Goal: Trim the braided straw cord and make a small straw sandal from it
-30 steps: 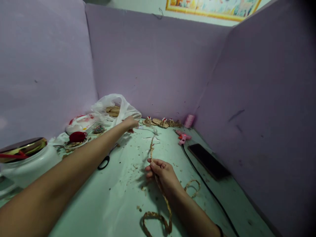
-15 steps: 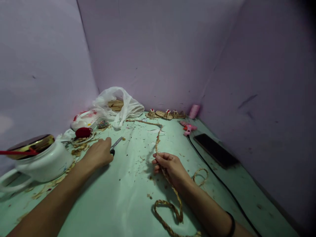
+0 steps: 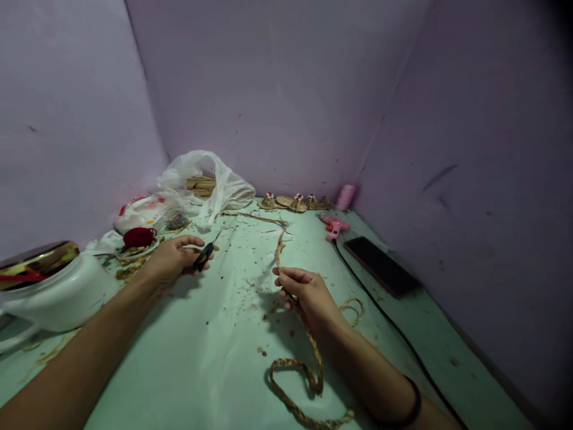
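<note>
Small scissors (image 3: pixel 205 255) with black handles are in my left hand (image 3: pixel 176 258), raised just above the green table, blades pointing away. My right hand (image 3: pixel 308 292) pinches a braided straw cord (image 3: pixel 319 358) between thumb and fingers. From that pinch the cord runs away to the back, where it bends left toward a white plastic bag (image 3: pixel 228 194). Its near part passes under my palm and curls in a loose loop at the front of the table. Another small loop of cord (image 3: pixel 358 307) lies right of my right wrist.
At the left stand a white pot (image 3: pixel 76 292) and a red object (image 3: pixel 138 237). Small straw pieces (image 3: pixel 298 204) and a pink spool (image 3: pixel 346 196) line the back. On the right lie a pink glue gun (image 3: pixel 335 227), its black cable and a phone (image 3: pixel 380 266). Scraps are scattered about.
My left hand has lifted the scissors off the table, and their black handles now show between its fingers. My right hand still holds the cord. The view has shifted slightly.
</note>
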The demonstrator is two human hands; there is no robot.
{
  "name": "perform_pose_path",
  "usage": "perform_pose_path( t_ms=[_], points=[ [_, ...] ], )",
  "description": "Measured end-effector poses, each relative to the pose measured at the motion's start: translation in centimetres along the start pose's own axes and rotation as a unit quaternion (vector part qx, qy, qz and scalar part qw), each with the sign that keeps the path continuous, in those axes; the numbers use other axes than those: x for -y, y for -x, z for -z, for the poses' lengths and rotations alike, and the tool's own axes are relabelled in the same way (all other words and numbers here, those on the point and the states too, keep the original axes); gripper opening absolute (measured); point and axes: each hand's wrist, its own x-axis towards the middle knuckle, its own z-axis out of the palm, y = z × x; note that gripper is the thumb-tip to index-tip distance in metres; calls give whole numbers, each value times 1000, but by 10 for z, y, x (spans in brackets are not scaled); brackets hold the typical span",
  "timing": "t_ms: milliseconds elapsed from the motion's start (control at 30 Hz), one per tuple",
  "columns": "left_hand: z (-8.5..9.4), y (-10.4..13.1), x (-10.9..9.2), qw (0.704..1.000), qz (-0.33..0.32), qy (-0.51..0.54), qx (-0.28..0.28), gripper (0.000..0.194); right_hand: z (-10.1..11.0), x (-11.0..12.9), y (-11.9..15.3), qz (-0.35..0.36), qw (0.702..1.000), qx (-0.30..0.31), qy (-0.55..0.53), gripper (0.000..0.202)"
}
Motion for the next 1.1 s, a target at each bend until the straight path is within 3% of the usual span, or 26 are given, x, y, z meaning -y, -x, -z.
perform_pose_path(
  t_ms=[100, 167, 233, 333, 400, 433, 533, 600, 700, 933, 1100],
  points=[
    [-14, 12, -2, 984, 3, 163, 72, 49, 1, 3, 0, 13, 999, -26, 13, 23],
    [-25, 21, -1, 971, 28, 201, 126, 52, 1, 5, 1, 22, 999, -44, 20, 22],
    [-37, 29, 2, 967, 27, 178, 178, 48, 1, 8, 2, 29, 998, -57, 27, 22],
    [-49, 39, 8, 971, -68, 56, 221, 42, 0, 11, 4, 34, 997, -58, 40, 21],
    [-53, 44, 12, 960, -176, -93, 195, 36, 0, 13, 4, 36, 997, -52, 44, 19],
    [-54, 46, 13, 941, -234, -177, 170, 33, 0, 13, 5, 37, 997, -45, 43, 18],
    [-55, 50, 17, 844, -368, -377, 103, 40, 0, 14, 6, 42, 999, -20, 29, 19],
    [-56, 51, 17, 791, -399, -455, 88, 49, 0, 14, 6, 38, 999, -5, 25, 20],
    [-55, 50, 16, 749, -405, -519, 73, 54, -1, 14, 7, 24, 999, 9, 31, 19],
    [-49, 44, 14, 718, -396, -567, 80, 56, 5, 15, 7, 6, 996, 77, 55, 25],
    [-41, 40, 13, 717, -394, -570, 76, 57, 8, 20, 5, -4, 996, 51, 66, 21]
  ],
)
